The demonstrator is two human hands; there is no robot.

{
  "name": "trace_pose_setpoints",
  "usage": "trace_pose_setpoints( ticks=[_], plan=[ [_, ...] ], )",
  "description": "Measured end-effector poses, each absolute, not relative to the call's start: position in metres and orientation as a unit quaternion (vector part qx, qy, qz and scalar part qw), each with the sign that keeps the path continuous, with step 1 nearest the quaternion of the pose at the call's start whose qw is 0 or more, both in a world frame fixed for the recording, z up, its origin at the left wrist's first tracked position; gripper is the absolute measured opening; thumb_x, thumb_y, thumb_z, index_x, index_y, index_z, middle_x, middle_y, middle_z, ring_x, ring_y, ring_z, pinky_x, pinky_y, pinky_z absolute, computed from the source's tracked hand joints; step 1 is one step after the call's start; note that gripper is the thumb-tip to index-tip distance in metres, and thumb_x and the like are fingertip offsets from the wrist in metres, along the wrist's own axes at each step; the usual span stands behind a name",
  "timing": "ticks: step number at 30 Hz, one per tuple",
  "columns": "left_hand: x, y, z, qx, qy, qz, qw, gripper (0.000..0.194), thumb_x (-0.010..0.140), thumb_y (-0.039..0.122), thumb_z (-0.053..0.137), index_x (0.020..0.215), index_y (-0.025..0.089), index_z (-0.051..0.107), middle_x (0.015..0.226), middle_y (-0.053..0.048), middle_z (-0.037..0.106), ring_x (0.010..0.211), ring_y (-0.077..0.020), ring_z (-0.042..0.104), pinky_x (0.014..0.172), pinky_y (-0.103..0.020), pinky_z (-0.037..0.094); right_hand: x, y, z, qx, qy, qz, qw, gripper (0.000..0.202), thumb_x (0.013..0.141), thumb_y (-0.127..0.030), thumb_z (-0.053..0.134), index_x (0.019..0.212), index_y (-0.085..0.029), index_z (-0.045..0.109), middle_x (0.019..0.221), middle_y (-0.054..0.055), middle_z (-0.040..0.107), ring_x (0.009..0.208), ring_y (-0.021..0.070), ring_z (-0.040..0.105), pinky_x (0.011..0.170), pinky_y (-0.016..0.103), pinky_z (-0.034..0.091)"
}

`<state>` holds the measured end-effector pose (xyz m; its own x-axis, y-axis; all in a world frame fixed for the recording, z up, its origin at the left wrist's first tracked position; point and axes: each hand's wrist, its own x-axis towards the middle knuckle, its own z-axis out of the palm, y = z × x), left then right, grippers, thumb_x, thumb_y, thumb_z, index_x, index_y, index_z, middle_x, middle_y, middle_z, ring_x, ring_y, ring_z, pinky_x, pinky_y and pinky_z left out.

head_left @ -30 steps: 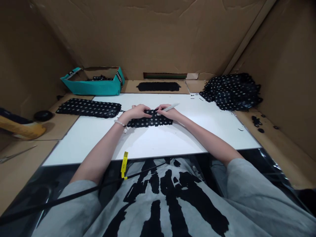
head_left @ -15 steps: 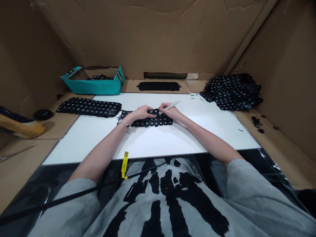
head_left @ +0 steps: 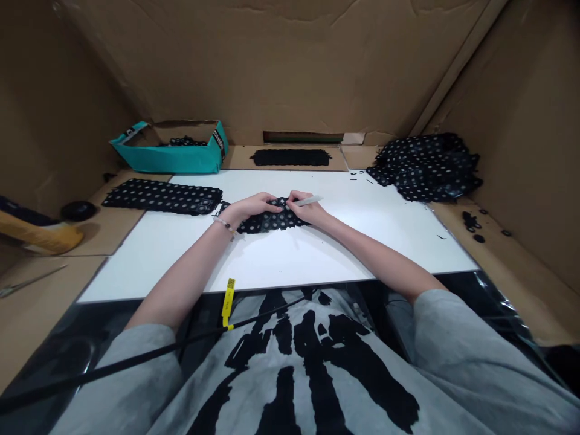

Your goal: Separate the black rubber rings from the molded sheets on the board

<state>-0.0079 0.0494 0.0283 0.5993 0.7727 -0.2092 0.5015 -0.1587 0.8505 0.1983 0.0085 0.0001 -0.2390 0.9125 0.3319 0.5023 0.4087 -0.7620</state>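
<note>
A black sheet with rows of pale round spots [head_left: 272,222] lies on the white board [head_left: 290,260]. My left hand [head_left: 258,205] grips its upper edge, the thumb on top and the other fingers bent over the edge. Close beside it, my right hand [head_left: 308,208] pinches a slim whitish tool [head_left: 310,200], whose back end points to the right. The tool's tip is hidden at my fingertips, over the sheet. My right hand covers the sheet's right end.
Another spotted sheet [head_left: 163,196] lies at left, below a teal box [head_left: 172,158] holding black pieces. A plain black strip [head_left: 291,157] lies at the back; a spotted pile [head_left: 426,166] sits at right. Tweezers [head_left: 31,281] and a yellow bottle [head_left: 40,226] are far left.
The sheet under my hands has shifted slightly left. Both hands have moved a little left, and the tool in my right hand is now tilted flatter.
</note>
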Motion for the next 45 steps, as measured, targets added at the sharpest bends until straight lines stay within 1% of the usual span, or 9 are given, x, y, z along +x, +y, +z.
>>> trace_pose_setpoints(
  ticks=[3, 6, 8, 10, 13, 16, 23, 33, 45],
  plan=[
    [-0.01, 0.052, 0.031, 0.758, 0.432, 0.13, 0.472, 0.04, 0.063, 0.056, 0.08, 0.074, 0.018, 0.072, 0.078, -0.004, 0.07, 0.076, -0.0229, 0.06, 0.072, -0.033, 0.044, 0.199, 0.011, 0.0, -0.472, -0.734, 0.288, 0.395, 0.023, 0.08, -0.041, 0.058, 0.069, -0.022, 0.053, 0.072, 0.001, 0.062, 0.074, 0.018, 0.053, 0.07, 0.03, 0.038],
    [-0.011, 0.048, 0.039, 0.765, 0.434, 0.129, 0.459, 0.042, 0.062, 0.057, 0.081, 0.078, 0.018, 0.074, 0.081, -0.003, 0.072, 0.081, -0.0243, 0.061, 0.076, -0.033, 0.046, 0.206, 0.019, 0.0, -0.438, -0.691, 0.39, 0.422, 0.027, 0.076, -0.045, 0.063, 0.067, -0.021, 0.055, 0.077, 0.002, 0.064, 0.08, 0.0188, 0.055, 0.074, 0.03, 0.041],
    [-0.012, 0.043, 0.046, 0.764, 0.422, 0.154, 0.463, 0.045, 0.064, 0.057, 0.079, 0.087, 0.019, 0.075, 0.089, -0.003, 0.074, 0.087, -0.0254, 0.063, 0.082, -0.034, 0.047, 0.213, 0.025, 0.0, -0.423, -0.633, 0.454, 0.463, 0.029, 0.072, -0.046, 0.066, 0.065, -0.021, 0.053, 0.077, 0.002, 0.064, 0.08, 0.0181, 0.056, 0.075, 0.029, 0.041],
    [-0.012, 0.039, 0.052, 0.764, 0.408, 0.184, 0.466, 0.05, 0.067, 0.058, 0.076, 0.099, 0.019, 0.075, 0.1, -0.004, 0.075, 0.095, -0.0262, 0.063, 0.088, -0.036, 0.048, 0.217, 0.029, -0.001, -0.428, -0.573, 0.496, 0.492, 0.031, 0.07, -0.046, 0.069, 0.065, -0.021, 0.052, 0.074, 0.001, 0.06, 0.074, 0.0164, 0.053, 0.07, 0.028, 0.039],
    [-0.014, 0.038, 0.055, 0.772, 0.406, 0.202, 0.446, 0.054, 0.07, 0.056, 0.074, 0.108, 0.018, 0.073, 0.11, -0.005, 0.073, 0.104, -0.0269, 0.062, 0.093, -0.036, 0.046, 0.217, 0.031, -0.002, -0.438, -0.534, 0.53, 0.493, 0.035, 0.067, -0.049, 0.072, 0.067, -0.022, 0.05, 0.069, -0.001, 0.055, 0.066, 0.0145, 0.047, 0.061, 0.027, 0.034],
    [-0.014, 0.041, 0.052, 0.778, 0.422, 0.202, 0.42, 0.052, 0.068, 0.053, 0.075, 0.106, 0.018, 0.073, 0.108, -0.004, 0.074, 0.103, -0.0262, 0.062, 0.093, -0.034, 0.046, 0.211, 0.027, -0.001, -0.435, -0.55, 0.513, 0.494, 0.038, 0.068, -0.051, 0.072, 0.067, -0.022, 0.049, 0.067, -0.002, 0.052, 0.065, 0.014, 0.046, 0.059, 0.026, 0.033],
    [-0.005, 0.039, 0.044, 0.723, 0.507, 0.198, 0.427, 0.051, 0.061, 0.056, 0.081, 0.09, 0.015, 0.072, 0.088, -0.005, 0.073, 0.087, -0.0259, 0.064, 0.076, -0.033, 0.046, 0.205, 0.016, 0.006, -0.452, -0.616, 0.416, 0.494, 0.031, 0.078, -0.049, 0.062, 0.068, -0.022, 0.05, 0.068, -0.001, 0.053, 0.069, 0.0156, 0.047, 0.062, 0.027, 0.037],
    [-0.003, 0.035, 0.044, 0.731, 0.5, 0.203, 0.417, 0.047, 0.061, 0.058, 0.079, 0.078, 0.016, 0.068, 0.074, -0.002, 0.069, 0.077, -0.0234, 0.061, 0.07, -0.032, 0.043, 0.206, 0.015, 0.001, -0.436, -0.648, 0.393, 0.485, 0.03, 0.079, -0.048, 0.063, 0.071, -0.02, 0.057, 0.072, 0.0, 0.06, 0.071, 0.0156, 0.051, 0.068, 0.028, 0.038],
    [-0.004, 0.038, 0.041, 0.709, 0.499, 0.192, 0.461, 0.047, 0.06, 0.058, 0.081, 0.082, 0.017, 0.069, 0.082, -0.006, 0.073, 0.082, -0.0255, 0.064, 0.071, -0.033, 0.045, 0.203, 0.013, 0.005, -0.436, -0.647, 0.372, 0.504, 0.026, 0.08, -0.043, 0.06, 0.068, -0.021, 0.052, 0.069, -0.001, 0.055, 0.071, 0.0158, 0.049, 0.07, 0.029, 0.038]
  ],
)
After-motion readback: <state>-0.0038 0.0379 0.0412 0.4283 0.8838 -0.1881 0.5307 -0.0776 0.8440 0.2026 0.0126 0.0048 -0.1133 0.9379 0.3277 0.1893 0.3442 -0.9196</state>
